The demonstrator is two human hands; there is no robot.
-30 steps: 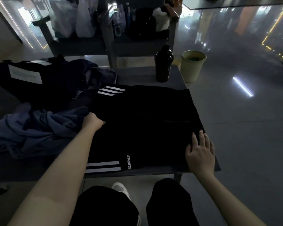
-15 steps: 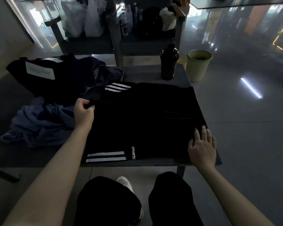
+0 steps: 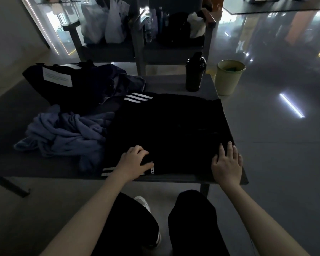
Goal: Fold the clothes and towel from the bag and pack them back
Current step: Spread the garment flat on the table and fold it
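The black striped garment (image 3: 166,130) lies spread flat on the table (image 3: 166,83), filling its right half. White stripes show at the garment's far-left corner and at its near-left hem. I have the left hand (image 3: 135,160) on that near-left hem, right by the white print. Its fingers are curled with the thumb closing toward them, clamped on a bunch of black cloth. The right hand (image 3: 227,163) sits at the garment's near-right corner, palm down. Its fingers are straight and a little apart, pressing the cloth flat and gripping nothing. I read this as the start of a fold on this piece; nothing looks packed yet.

Left of the garment, touching its edge, is a crumpled blue towel (image 3: 63,133). Beyond the garment's far-left corner sits the dark bag (image 3: 63,84) with a white label, and dark-blue cloth (image 3: 122,80) lies against it. Beyond the garment's far edge, apart from it, stands a black bottle (image 3: 195,71). Past that, on the floor, is a pale bin (image 3: 229,77).

Risks, my call:
- The garment's right side runs along the table edge, so a pull from the left hand with weak right-hand pressure could drag it off.
- The towel touches the left edge, so a fold could trap it.
- Black cloth in dim light hides the hems, so layers may land skewed.
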